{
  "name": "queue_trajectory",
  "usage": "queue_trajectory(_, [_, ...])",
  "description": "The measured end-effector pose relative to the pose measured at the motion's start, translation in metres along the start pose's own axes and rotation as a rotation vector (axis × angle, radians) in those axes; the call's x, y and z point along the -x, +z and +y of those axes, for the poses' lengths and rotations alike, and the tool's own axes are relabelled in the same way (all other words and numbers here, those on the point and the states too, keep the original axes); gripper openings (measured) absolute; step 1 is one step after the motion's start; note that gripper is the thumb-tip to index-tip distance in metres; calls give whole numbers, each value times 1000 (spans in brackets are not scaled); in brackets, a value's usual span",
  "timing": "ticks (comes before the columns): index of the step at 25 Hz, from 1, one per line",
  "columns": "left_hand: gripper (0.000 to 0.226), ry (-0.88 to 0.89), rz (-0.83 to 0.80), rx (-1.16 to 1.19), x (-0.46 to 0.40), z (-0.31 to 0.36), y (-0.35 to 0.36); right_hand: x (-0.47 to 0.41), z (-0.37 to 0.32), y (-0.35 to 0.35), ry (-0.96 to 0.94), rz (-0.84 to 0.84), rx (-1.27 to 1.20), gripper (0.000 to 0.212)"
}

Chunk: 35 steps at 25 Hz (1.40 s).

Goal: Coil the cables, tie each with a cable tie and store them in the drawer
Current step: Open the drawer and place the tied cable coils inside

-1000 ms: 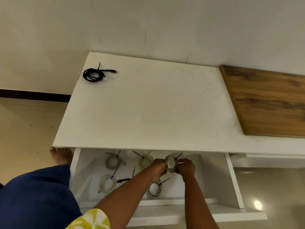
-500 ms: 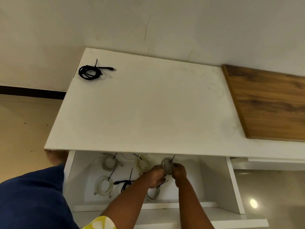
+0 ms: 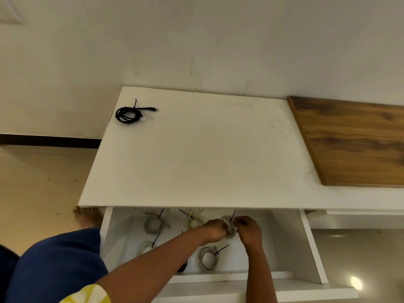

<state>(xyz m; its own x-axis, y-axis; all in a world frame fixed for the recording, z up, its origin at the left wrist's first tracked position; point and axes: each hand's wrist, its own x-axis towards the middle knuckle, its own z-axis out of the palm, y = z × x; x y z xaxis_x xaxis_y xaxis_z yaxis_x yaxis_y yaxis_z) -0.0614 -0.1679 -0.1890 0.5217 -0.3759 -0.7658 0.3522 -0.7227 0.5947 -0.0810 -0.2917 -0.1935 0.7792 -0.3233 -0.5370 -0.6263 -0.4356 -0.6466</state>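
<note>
Grey coiled cable [image 3: 230, 226] w/ black cable tie [image 3: 233, 214], held over the open drawer [image 3: 310, 246] at its 1 o'clock corner. Left hand [image 3: 215, 230] and right hand [image 3: 248, 231] both curl fingers round it, one per side. No readable labels or writing. Vs 0.5 s ago: hands and coil sit about the same spot; view tilted up, more wall seen. Other tied coils in drawer: pale coil [image 3: 208, 258] at 6 o'clock of the hands, more at 9 o'clock. Black coiled cable [image 3: 129, 114] on white desk [image 3: 207, 154], far 10 o'clock corner.
</note>
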Motion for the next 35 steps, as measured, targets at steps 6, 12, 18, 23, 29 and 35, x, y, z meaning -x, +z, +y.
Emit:
queue_trajectory(6, [32, 298, 74, -233, 86, 31, -56, 62, -57, -41, -341, 77, -89, 15])
queue_trajectory(12, [12, 453, 569, 221, 137, 7, -138, 66, -151, -7, -540, 132, -310, 10])
queue_trajectory(18, [21, 379, 1261, 499, 130, -46, -203, 40, -233, 91, -547, 22, -239, 13])
queue_trajectory(23, [51, 270, 1286, 619, 105, -68, -236, 19, -286, 144, -504, 53, -146, 28])
queue_trajectory(29, [51, 237, 1267, 633, 83, -71, -260, -2, -323, 172, -421, 12, 93, 52])
queue_trajectory(35, [40, 277, 1281, 733, 78, -65, -270, -11, -334, 186, -404, -87, -95, 36])
